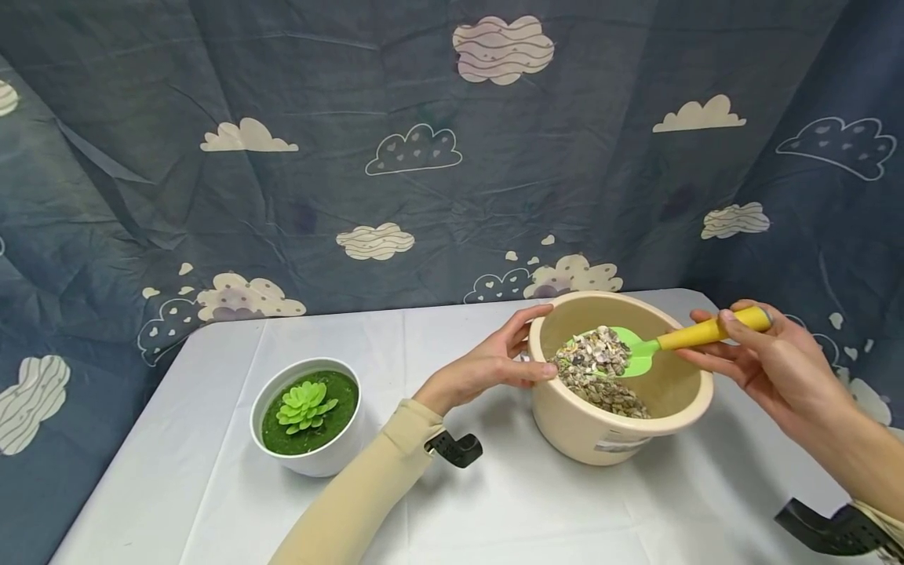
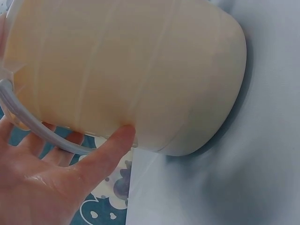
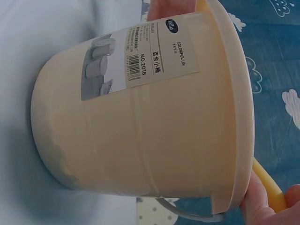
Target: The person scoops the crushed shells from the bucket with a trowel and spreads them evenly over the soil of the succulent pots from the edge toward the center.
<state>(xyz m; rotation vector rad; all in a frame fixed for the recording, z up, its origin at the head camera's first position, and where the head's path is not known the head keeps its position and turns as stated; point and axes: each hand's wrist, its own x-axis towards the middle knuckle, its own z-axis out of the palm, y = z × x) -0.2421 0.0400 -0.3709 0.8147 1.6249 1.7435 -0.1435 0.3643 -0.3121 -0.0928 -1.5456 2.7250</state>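
Note:
A cream plastic bucket (image 1: pixel 593 439) stands on the table's right side with gravel (image 1: pixel 614 396) inside. My left hand (image 1: pixel 490 361) holds it at its left rim; in the left wrist view, one fingertip of that hand (image 2: pixel 51 178) presses the bucket's side (image 2: pixel 140 70) near the grey handle (image 2: pixel 47 133). My right hand (image 1: pixel 784 365) grips the yellow handle (image 1: pixel 695 336) of a small green trowel (image 1: pixel 641 357). The trowel's blade is over the bucket's opening, heaped with small mixed stones (image 1: pixel 596 351). In the right wrist view, my right fingers (image 3: pixel 258 199) are beside the bucket's rim (image 3: pixel 241 103).
A white pot (image 1: pixel 311 467) with a green succulent (image 1: pixel 305 406) on a mossy surface stands at the left. White cloth (image 1: pixel 219 486) covers the table. A dark blue curtain with clouds (image 1: pixel 318 196) hangs behind it.

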